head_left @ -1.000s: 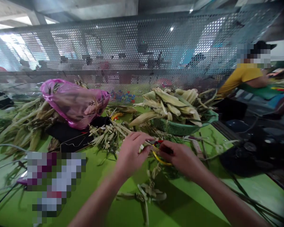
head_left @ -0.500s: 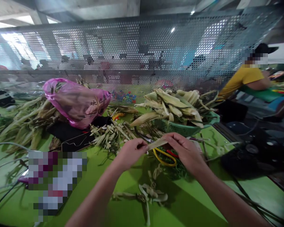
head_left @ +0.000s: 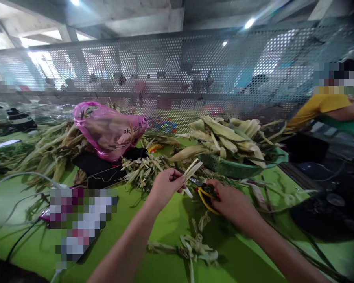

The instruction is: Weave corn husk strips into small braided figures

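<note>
My left hand [head_left: 167, 185] pinches a pale strip of corn husk [head_left: 192, 169] between thumb and fingers, its free end pointing up to the right. Just right of it, my right hand [head_left: 230, 200] has its fingers closed about the handles of a pair of scissors [head_left: 205, 199] with yellow and red grips. The metal blades point toward the left hand and lie partly behind the husk. Below the hands, a knotted husk piece [head_left: 194, 248] with several trailing strips rests on the green table [head_left: 162, 263].
A green basket [head_left: 238, 169] heaped with corn husks [head_left: 224, 135] stands behind my right hand. To the left are a pink plastic bag [head_left: 109, 131], loose husks [head_left: 59, 147], cut scraps [head_left: 144, 169] and cables [head_left: 17, 184]. A person in yellow [head_left: 321, 108] sits at right.
My right hand has let go of the husk strip and moved down to the scissors' handles. My left hand keeps the strip, now tilted upward. The view has shifted slightly left.
</note>
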Tool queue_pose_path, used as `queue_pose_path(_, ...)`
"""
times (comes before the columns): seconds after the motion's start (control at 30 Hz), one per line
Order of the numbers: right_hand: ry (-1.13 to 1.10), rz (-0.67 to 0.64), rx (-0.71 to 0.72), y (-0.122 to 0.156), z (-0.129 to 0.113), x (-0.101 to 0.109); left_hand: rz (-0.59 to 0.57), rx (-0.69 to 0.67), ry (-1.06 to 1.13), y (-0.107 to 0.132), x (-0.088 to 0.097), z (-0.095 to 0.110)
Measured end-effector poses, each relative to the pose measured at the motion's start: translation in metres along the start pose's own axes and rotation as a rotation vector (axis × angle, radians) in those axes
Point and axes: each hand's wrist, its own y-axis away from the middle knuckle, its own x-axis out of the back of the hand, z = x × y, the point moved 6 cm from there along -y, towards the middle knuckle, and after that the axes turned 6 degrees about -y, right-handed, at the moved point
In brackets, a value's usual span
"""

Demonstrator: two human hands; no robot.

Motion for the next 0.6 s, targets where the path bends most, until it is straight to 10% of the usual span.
queue_pose_path(0.27, -0.26, 0.14, 0.051, -0.002, 0.018, 0.017, 0.096, 0.042, 0.17, -0.002, 0.01, -0.001)
queue_pose_path(0.6, -0.762, -0.038, 0.096, -0.001, 0.013, 0.009, 0.225, 0.048, 0.244, -0.003, 0.019, -0.005)
